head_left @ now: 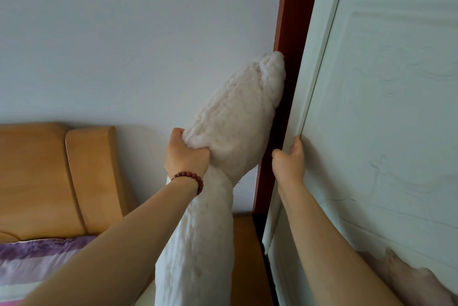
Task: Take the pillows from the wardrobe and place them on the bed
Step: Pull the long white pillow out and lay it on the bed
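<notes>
A white fluffy pillow (238,117) sticks up at the centre, its top corner against the red-brown wardrobe frame (290,58). My left hand (186,154), with a bead bracelet on the wrist, is shut on its lower corner. A second white fluffy pillow (198,243) hangs below, under my left forearm; how it is held is hidden. My right hand (290,159) grips the left edge of the white sliding wardrobe door (384,107). The bed (32,263) with a purple striped cover lies at the lower left.
A tan wooden headboard (49,176) stands against the pale wall at the left. A wooden surface (245,256) sits between bed and wardrobe. The inside of the wardrobe is hidden behind the door.
</notes>
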Motion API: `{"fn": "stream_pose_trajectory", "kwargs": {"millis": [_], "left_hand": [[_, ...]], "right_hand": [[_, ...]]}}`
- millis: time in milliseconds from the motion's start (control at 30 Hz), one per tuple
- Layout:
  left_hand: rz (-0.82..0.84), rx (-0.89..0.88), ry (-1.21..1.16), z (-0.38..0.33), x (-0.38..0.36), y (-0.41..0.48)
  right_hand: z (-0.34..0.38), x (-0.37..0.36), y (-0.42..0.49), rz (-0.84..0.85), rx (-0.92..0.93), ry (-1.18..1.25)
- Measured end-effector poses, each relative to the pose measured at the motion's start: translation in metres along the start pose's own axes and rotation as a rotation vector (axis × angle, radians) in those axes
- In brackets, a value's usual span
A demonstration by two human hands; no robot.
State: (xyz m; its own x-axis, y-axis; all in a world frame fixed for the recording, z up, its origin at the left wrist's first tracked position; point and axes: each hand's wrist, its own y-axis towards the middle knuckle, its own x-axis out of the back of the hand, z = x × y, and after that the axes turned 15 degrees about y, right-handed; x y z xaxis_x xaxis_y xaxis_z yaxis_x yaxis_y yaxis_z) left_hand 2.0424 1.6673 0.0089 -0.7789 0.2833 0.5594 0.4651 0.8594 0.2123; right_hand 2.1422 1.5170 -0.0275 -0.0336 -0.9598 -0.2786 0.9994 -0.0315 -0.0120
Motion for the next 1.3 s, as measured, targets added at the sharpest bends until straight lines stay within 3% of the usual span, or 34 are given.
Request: {"fn": "stream_pose_trajectory", "kwargs": {"millis": [233, 533, 900, 1000, 1167, 1300], "left_hand": [[-0.133, 0.022, 0.011, 0.010, 0.010, 0.027], [-0.145, -0.019, 0.058, 0.016, 0.018, 0.045], [-0.143, -0.044, 0.072, 0.027, 0.016, 0.046], [-0.138, -0.056, 0.074, 0.033, 0.022, 0.042], [-0.112, -0.098, 0.066, 0.046, 0.045, 0.033], [-0.087, -0.185, 0.070, 0.061, 0.073, 0.023]], "right_hand": [[-0.002, -0.020, 0.037, -0.007, -0.021, 0.066], [0.000, -0.049, 0.062, -0.037, -0.063, 0.074], [0.008, -0.074, 0.008, 0.048, 0.118, 0.229], [0.014, -0.083, -0.034, 0.199, 0.288, 0.103], [0.020, -0.108, -0.077, 0.625, 0.678, -0.151], [0.010, -0.119, -0.097, 0.799, 0.761, -0.289]]}}
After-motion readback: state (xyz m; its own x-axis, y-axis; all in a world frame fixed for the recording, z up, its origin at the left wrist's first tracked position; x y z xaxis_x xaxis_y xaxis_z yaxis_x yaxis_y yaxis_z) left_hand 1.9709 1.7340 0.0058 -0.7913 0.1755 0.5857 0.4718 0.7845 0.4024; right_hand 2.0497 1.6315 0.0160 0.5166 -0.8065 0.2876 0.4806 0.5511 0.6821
